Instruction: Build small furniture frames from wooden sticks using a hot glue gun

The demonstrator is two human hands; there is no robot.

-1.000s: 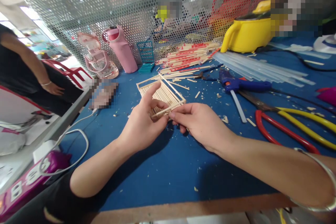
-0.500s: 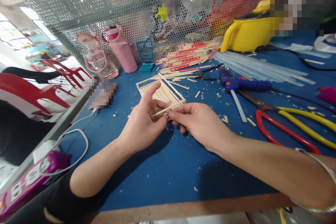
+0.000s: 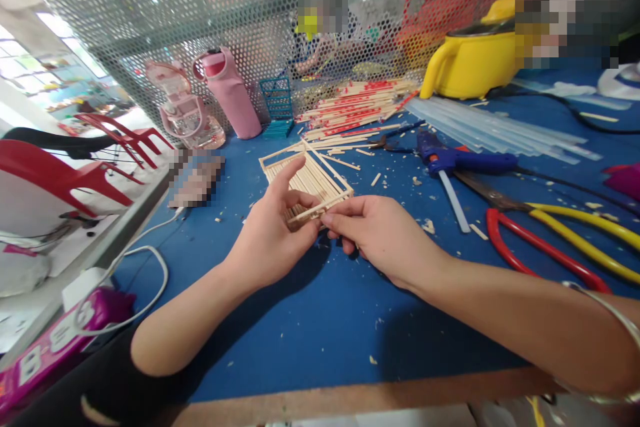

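A small rectangular frame of thin wooden sticks (image 3: 313, 177), with a slatted bottom and raised rails, is held tilted over the blue table. My left hand (image 3: 277, 233) grips its near left side, thumb and bent fingers round the near rail, while the index finger points up over the slats. At the near right corner, my right hand (image 3: 385, 233) pinches the near rail between thumb and index finger, its other fingers curled underneath. The fingertips of both hands nearly meet at that rail.
Behind lie a pile of sticks (image 3: 355, 107), clear glue sticks (image 3: 495, 127) and a yellow pot (image 3: 473, 63). On the right are a blue glue gun (image 3: 465, 160) and large scissors (image 3: 550, 230). Pink bottle (image 3: 235, 97) and phone-like object (image 3: 200, 183) stand left.
Both hands and the stick frame have hardly moved. At the far left, the dark shape beside the table's edge has gone from view, showing the floor and a pale bag.
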